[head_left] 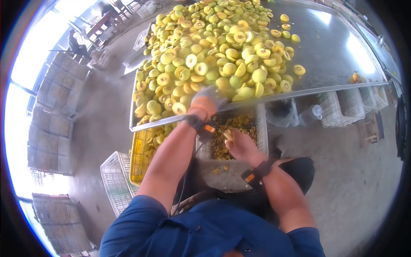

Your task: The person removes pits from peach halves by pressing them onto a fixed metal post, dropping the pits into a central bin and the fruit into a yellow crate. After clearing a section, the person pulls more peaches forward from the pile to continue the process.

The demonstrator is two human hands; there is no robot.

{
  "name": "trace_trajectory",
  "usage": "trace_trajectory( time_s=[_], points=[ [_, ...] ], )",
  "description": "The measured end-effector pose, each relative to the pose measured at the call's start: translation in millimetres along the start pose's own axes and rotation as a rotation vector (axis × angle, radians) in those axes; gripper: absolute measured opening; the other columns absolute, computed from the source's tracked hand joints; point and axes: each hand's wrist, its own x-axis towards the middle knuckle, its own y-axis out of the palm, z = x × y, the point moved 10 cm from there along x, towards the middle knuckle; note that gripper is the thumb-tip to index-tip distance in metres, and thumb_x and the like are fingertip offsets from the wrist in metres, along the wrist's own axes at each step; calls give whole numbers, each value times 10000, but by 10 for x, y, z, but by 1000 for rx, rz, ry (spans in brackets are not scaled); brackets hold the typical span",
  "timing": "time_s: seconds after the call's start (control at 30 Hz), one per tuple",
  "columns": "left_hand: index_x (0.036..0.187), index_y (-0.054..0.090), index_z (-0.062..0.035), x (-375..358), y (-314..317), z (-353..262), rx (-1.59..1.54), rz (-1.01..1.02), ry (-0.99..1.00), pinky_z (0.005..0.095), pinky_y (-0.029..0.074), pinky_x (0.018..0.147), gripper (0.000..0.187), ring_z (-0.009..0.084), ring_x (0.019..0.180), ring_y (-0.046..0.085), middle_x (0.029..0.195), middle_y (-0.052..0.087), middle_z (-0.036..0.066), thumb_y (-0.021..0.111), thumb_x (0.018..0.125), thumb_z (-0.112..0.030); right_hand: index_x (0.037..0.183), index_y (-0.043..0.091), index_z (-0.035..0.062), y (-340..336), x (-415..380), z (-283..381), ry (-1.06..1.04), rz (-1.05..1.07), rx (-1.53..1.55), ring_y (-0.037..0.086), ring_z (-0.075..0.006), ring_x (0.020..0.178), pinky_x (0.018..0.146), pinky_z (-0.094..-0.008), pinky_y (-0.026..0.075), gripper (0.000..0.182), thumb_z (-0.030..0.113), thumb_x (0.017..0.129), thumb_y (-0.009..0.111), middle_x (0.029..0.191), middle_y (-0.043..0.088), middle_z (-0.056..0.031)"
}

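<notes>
A large heap of halved yellow-green fruit [214, 47] lies on a metal table [321, 60]. My left hand [206, 103], in a grey and orange glove, reaches over the table's near edge to the front of the heap. Motion blurs its fingers, so what it holds cannot be made out. My right hand [242, 147] is bare and closed around a small pale yellowish thing [229, 135], too small to name. It is above a white crate [262, 128] with small brownish-yellow scraps [222, 150] inside.
Left of the scrap crate stands a yellow crate [136, 160] with fruit, beside a white crate [112, 180]. More white crates [338, 109] and a plastic bag [284, 113] are at the right. Stacked crates [51, 124] line the left side. A person [77, 45] is at the far left.
</notes>
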Motion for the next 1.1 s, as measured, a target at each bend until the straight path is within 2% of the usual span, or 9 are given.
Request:
trace_trajectory(
  time_s=[0.17,0.2,0.27,0.37,0.43,0.57,0.73,0.9,1.1],
  points=[
    [1300,727,-18,201,155,62,-129,86,-4,402,585,963,532,321,1085,750,1235,755,198,813,874,-325,1240,602,-46,-207,38,88,46,-8,91,687,-509,1026,889,-564,539,392,247,984,647,1045,719,-326],
    [1098,802,-52,217,259,345,-553,34,-21,397,604,919,321,357,1014,752,1080,787,180,825,846,-250,1235,611,-45,-252,33,112,38,-29,179,699,-484,1011,884,-544,541,389,247,982,652,1032,723,-311],
    [1293,718,-11,113,50,482,-571,-22,355,338,599,857,406,227,977,738,1120,775,125,774,908,-126,1225,630,-44,-341,53,211,5,-62,354,722,-433,980,874,-504,544,383,246,977,660,1007,732,-281],
    [1479,584,17,-306,-194,413,-688,23,440,309,594,785,565,186,929,729,1158,745,123,725,939,-64,1161,643,-48,-307,101,400,-19,70,682,702,-321,908,865,-439,532,347,243,973,665,956,728,-213],
    [1554,495,29,-596,-367,169,-871,93,285,307,588,750,688,214,885,725,1185,721,156,722,921,-113,996,581,40,-320,118,531,-53,88,830,529,-90,508,454,-297,403,142,169,1009,638,710,554,-4],
    [1498,528,89,-816,-290,-87,-1752,464,146,382,579,968,608,253,1260,649,1499,594,205,651,909,7,1040,632,-33,-367,122,559,-45,103,793,608,-211,738,706,-373,477,239,195,969,626,848,660,-112],
    [1468,576,71,-793,-154,180,-1240,256,189,352,577,958,565,257,1271,644,1502,594,204,628,909,7,1060,632,-16,-363,58,517,-68,74,761,575,-193,636,591,-354,441,207,174,977,630,780,614,-79],
    [1458,602,37,-806,-233,91,-1097,247,346,317,579,912,553,237,1217,663,1481,615,186,638,909,-18,1072,648,-53,-385,45,473,-70,66,598,680,-404,910,853,-465,515,301,214,942,603,960,714,-253],
    [1456,608,20,-832,-93,29,-1397,346,46,319,576,918,484,193,1140,684,1384,671,145,613,1014,-177,1065,656,-48,-390,86,491,-90,54,523,682,-465,934,855,-499,518,306,229,945,611,963,713,-283]
  ],
)
